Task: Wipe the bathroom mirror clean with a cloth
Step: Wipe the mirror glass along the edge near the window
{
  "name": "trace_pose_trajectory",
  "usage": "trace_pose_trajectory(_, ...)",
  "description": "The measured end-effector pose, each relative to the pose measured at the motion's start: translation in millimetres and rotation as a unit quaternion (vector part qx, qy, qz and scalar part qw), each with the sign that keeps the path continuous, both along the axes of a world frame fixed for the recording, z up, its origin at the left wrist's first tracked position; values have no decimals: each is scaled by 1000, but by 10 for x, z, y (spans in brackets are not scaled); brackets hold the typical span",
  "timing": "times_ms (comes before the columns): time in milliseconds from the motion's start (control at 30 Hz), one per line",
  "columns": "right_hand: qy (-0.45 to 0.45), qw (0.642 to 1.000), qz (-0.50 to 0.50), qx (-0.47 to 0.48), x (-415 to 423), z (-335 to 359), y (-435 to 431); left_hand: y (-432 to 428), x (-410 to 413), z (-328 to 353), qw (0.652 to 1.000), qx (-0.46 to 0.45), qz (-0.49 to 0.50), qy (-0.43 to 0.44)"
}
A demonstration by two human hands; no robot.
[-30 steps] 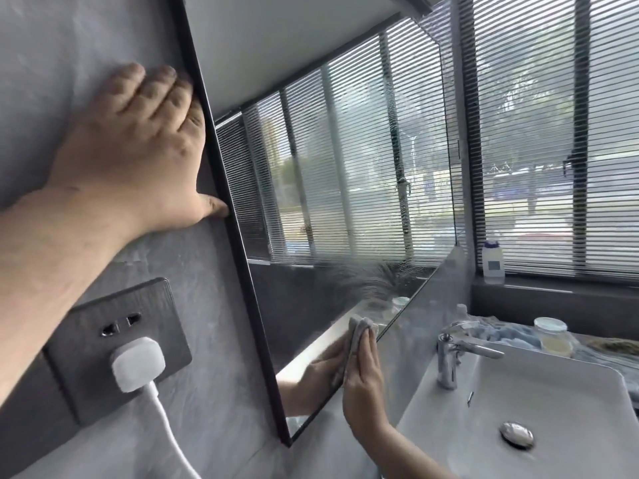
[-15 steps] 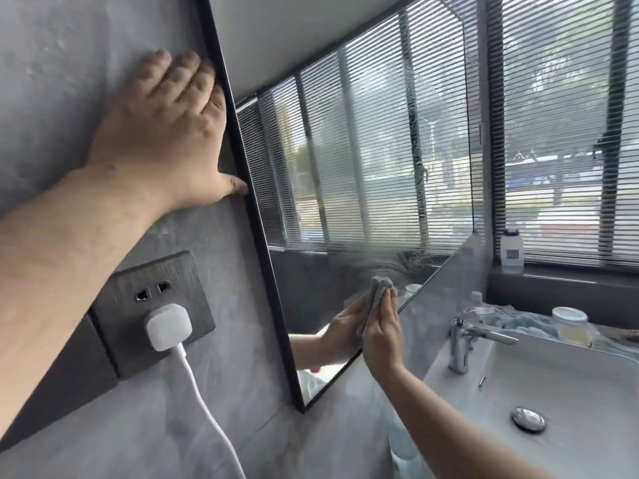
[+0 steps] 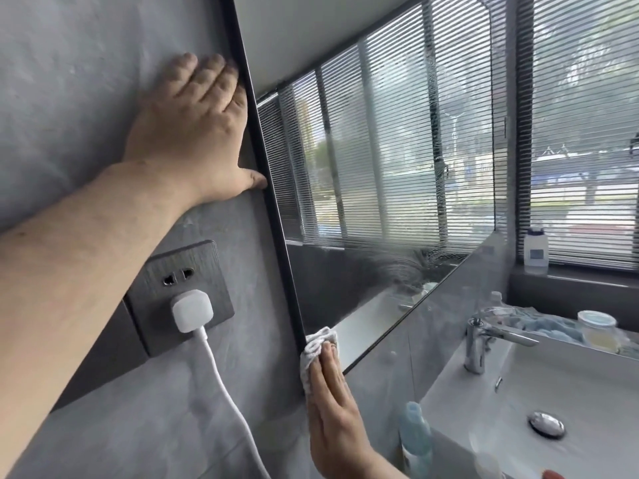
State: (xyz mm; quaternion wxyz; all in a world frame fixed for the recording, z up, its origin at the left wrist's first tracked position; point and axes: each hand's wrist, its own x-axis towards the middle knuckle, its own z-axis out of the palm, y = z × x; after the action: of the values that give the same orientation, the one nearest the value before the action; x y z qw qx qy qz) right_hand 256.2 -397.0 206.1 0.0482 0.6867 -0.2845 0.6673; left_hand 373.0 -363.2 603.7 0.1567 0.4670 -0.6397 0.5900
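The black-framed mirror (image 3: 380, 174) hangs on the grey wall and reflects window blinds; a smeared wet patch shows near its lower edge. My left hand (image 3: 197, 133) lies flat on the wall, fingers straight, its thumb against the mirror's left frame. My right hand (image 3: 332, 402) presses a small white cloth (image 3: 316, 345) with straight fingers against the mirror's lower left corner. Most of the cloth is hidden under my palm.
A dark wall socket (image 3: 179, 292) with a white plug (image 3: 192, 311) and cable sits left of the mirror. Below right are a white sink (image 3: 553, 392), a chrome tap (image 3: 484, 337), a blue-capped bottle (image 3: 415, 433), a jar (image 3: 598, 330) and a white bottle (image 3: 536, 250) on the sill.
My right hand has slid the cloth down and left along the mirror's lower edge to its bottom left corner. My left hand stays on the wall.
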Motion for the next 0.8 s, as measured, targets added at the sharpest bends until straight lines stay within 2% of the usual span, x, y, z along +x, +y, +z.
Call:
trace_pose_trajectory(100, 63, 997, 14, -30, -135, 176, -51, 13, 5, -2, 1000, 1, -1, -2)
trace_pose_trajectory(167, 70, 997, 29, -26, -279, 319, -208, 8, 5, -7, 1000, -3, 0, -4)
trace_pose_trajectory(233, -13, 999, 26, 34, -469, 555, -456, 9, -4, -15, 1000, -4, 0, -3)
trace_pose_trajectory(333, -179, 971, -18, 155, -748, 896, -811, 11, -16, -25, 1000, -2, 6, -3)
trace_pose_trajectory(467, -235, 957, 10, 167, -757, 1009, -792, 9, -13, -33, 1000, -4, 14, -8)
trace_pose_trajectory(533, -197, 972, 18, 126, -631, 914, -606, 16, -12, -38, 1000, -4, 14, -7)
trace_pose_trajectory(633, -76, 996, 31, 25, -471, 662, -339, 24, -13, -40, 1000, -4, 22, -11)
trace_pose_trajectory(733, 26, 998, 20, -48, -384, 432, -209, 31, -13, -39, 1000, -1, 24, -10)
trace_pose_trajectory(800, 62, 995, 16, -77, -351, 347, -212, 33, -16, -36, 1000, 0, 25, -9)
